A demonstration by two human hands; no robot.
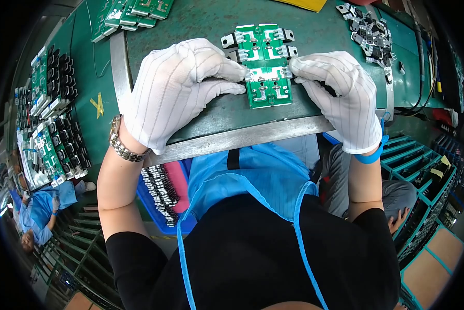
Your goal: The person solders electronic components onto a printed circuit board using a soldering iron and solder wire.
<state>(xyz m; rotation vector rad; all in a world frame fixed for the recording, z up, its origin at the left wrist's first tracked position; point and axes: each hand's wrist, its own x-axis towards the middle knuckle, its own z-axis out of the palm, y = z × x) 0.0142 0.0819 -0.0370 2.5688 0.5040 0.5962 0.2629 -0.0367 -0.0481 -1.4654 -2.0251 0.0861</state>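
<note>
A green circuit board panel (pixel 269 98) lies flat on the green worktop in front of me. Black parts with a metal tab, like power transistors (pixel 229 41), stick out from both sides of its far half. At the panel's left edge, the gloved fingertips of my left hand (pixel 185 82) are pinched together beside the near half. My right hand (pixel 340 88), also in a white striped glove, pinches at the right edge, level with the left one. Whatever sits between the fingertips of either hand is hidden.
Loose black parts (pixel 371 39) are heaped at the far right. Green boards (pixel 131 13) are stacked at the far left, and more boards with black parts (pixel 51 113) stand farther left. A metal strip (pixel 242 135) edges the worktop. Below it is a blue bin (pixel 178 219).
</note>
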